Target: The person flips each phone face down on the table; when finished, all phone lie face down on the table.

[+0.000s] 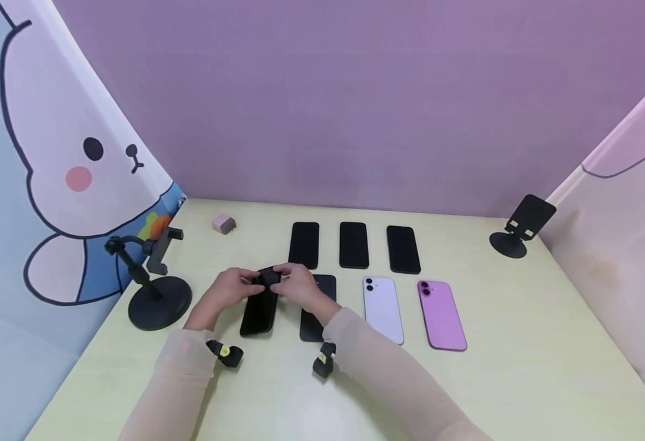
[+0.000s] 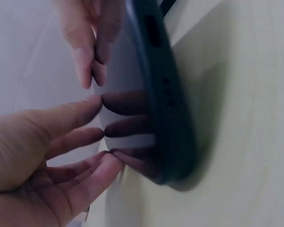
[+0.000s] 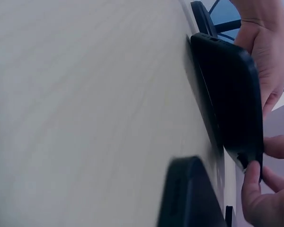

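Observation:
A black smartphone [image 1: 258, 315] leans on the table with its glossy screen up and its far end raised. My left hand [image 1: 227, 289] grips the far left corner, its fingertips meeting their own reflections in the screen [image 2: 128, 113] in the left wrist view. With my right hand [image 1: 301, 288] I pinch the far right corner, thumb and fingers on opposite faces in the right wrist view. Beneath my right forearm lies a dark phone [image 1: 312, 327], partly hidden by the wrist and sleeve.
Several black phones lie in a back row, among them one at its middle [image 1: 354, 245]. A white phone [image 1: 383, 309] and a pink phone [image 1: 445, 315] lie to the right. A black stand [image 1: 159, 303] is at left, a small folding stand [image 1: 508, 245] at far right, a pink charger plug [image 1: 223, 223] behind.

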`<state>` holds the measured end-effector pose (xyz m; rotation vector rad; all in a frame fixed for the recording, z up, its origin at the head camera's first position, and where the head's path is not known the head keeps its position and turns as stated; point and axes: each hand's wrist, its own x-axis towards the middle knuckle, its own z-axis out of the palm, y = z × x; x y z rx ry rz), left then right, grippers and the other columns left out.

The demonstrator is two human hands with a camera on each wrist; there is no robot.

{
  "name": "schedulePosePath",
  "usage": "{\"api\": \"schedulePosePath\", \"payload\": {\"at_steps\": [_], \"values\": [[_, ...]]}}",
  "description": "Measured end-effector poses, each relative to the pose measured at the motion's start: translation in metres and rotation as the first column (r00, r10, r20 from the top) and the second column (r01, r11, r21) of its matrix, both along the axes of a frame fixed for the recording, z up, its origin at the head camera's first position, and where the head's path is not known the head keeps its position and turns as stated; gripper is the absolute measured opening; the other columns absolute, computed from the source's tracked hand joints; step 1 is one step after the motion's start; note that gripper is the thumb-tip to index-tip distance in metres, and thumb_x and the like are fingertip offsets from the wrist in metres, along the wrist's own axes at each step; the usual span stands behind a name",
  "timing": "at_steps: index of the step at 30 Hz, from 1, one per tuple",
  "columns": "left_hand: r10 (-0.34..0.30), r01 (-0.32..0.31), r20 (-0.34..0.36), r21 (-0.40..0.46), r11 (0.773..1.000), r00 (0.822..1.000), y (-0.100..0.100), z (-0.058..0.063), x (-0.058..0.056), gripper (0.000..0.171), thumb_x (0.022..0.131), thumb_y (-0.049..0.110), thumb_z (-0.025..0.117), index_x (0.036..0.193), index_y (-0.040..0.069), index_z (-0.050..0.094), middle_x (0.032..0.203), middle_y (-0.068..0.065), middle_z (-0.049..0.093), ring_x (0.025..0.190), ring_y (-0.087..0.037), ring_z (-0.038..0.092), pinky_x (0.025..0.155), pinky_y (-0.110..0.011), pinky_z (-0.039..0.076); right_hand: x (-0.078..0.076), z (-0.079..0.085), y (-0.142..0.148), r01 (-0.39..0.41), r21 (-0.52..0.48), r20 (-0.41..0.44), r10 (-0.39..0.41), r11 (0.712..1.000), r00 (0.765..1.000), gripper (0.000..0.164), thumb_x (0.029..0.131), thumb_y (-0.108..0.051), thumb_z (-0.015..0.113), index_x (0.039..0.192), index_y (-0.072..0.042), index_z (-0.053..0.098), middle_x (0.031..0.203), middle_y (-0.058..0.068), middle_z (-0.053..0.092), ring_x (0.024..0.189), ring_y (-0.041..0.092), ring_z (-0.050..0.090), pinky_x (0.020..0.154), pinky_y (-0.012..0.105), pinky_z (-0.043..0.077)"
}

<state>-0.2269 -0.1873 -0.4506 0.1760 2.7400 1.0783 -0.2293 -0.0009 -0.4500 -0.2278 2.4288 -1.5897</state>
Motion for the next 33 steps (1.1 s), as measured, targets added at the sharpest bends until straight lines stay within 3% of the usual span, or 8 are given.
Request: {"api": "schedulePosePath", "payload": {"at_steps": [10,15,18,23,24,27,30,33], "values": [[-0.015,0.03,-0.105,0.143,0.989,0.994,0.001,-0.008,0.006,0.04,0.09,0.021,0.072,0.122,-0.002,0.066,0.114,-0.023,0.065,0.102,-0.034,0.064,0.083,-0.045,0.052,-0.002,-0.005,0.007,0.02,-0.254,0.057,-0.005,0.967,0.998,0.039,0.085,0.004,0.07,0.124,-0.003,0.066,0.115,0.012,0.06,0.096,0.022,0.063,0.074,0.03,0.052],[0.007,0.014,-0.077,0.268,0.963,0.997,0.006,-0.007,0.008,0.041,0.091,0.018,0.071,0.126,-0.002,0.063,0.109,-0.02,0.068,0.095,-0.028,0.067,0.076,-0.037,0.054,-0.003,-0.003,0.008,0.021,-0.358,0.062,0.002,0.934,0.998,0.037,0.087,0.008,0.066,0.124,0.003,0.063,0.113,0.013,0.063,0.096,0.023,0.064,0.081,0.032,0.053],[0.003,0.013,-0.04,0.396,0.918,0.999,0.008,-0.007,0.009,0.042,0.093,0.014,0.068,0.13,-0.005,0.059,0.116,-0.024,0.065,0.096,-0.025,0.067,0.075,-0.035,0.056,-0.003,-0.001,0.009,0.01,-0.397,0.056,0.013,0.918,0.998,0.036,0.088,0.008,0.064,0.124,0.005,0.062,0.113,0.014,0.063,0.097,0.024,0.065,0.083,0.032,0.052],[0.001,-0.017,0.026,0.639,0.769,1.0,0.011,-0.006,0.01,0.045,0.097,0.007,0.062,0.137,-0.008,0.05,0.129,-0.029,0.054,0.101,-0.025,0.064,0.08,-0.041,0.055,-0.002,0.002,0.006,-0.027,-0.47,0.052,0.058,0.882,0.997,0.037,0.088,0.01,0.062,0.125,0.008,0.06,0.115,0.018,0.063,0.094,0.023,0.066,0.083,0.033,0.053],[0.006,-0.027,0.034,0.657,0.754,0.999,0.011,-0.006,0.01,0.046,0.097,0.008,0.062,0.138,-0.006,0.049,0.13,-0.029,0.053,0.101,-0.025,0.064,0.08,-0.041,0.055,-0.001,0.003,0.005,-0.035,-0.485,0.054,0.07,0.874,0.996,0.037,0.088,0.011,0.062,0.125,0.009,0.059,0.116,0.02,0.062,0.094,0.023,0.066,0.083,0.033,0.053],[0.025,-0.045,0.04,0.624,0.78,0.999,0.013,-0.01,0.01,0.049,0.097,0.012,0.063,0.141,-0.002,0.049,0.13,-0.027,0.054,0.101,-0.021,0.063,0.079,-0.034,0.054,0.001,0.003,0.002,-0.038,-0.486,0.081,0.089,0.873,0.993,0.04,0.089,0.015,0.059,0.129,0.011,0.055,0.121,0.024,0.059,0.098,0.025,0.066,0.082,0.033,0.054],[0.054,-0.077,0.056,0.573,0.816,0.997,0.014,-0.015,0.01,0.051,0.095,0.009,0.064,0.142,-0.002,0.047,0.129,-0.029,0.055,0.1,-0.02,0.062,0.074,-0.027,0.053,0.002,0.001,0.0,-0.041,-0.434,0.095,0.091,0.9,0.991,0.043,0.088,0.016,0.059,0.131,0.013,0.052,0.123,0.026,0.057,0.105,0.031,0.064,0.082,0.033,0.054],[0.091,-0.118,0.076,0.57,0.813,0.993,0.014,-0.02,0.008,0.052,0.094,0.002,0.061,0.142,-0.006,0.044,0.128,-0.031,0.054,0.1,-0.023,0.063,0.07,-0.027,0.053,0.002,-0.002,-0.001,-0.042,-0.343,0.073,0.072,0.938,0.995,0.044,0.087,0.014,0.062,0.13,0.01,0.055,0.12,0.025,0.058,0.107,0.033,0.062,0.082,0.031,0.053]]}}
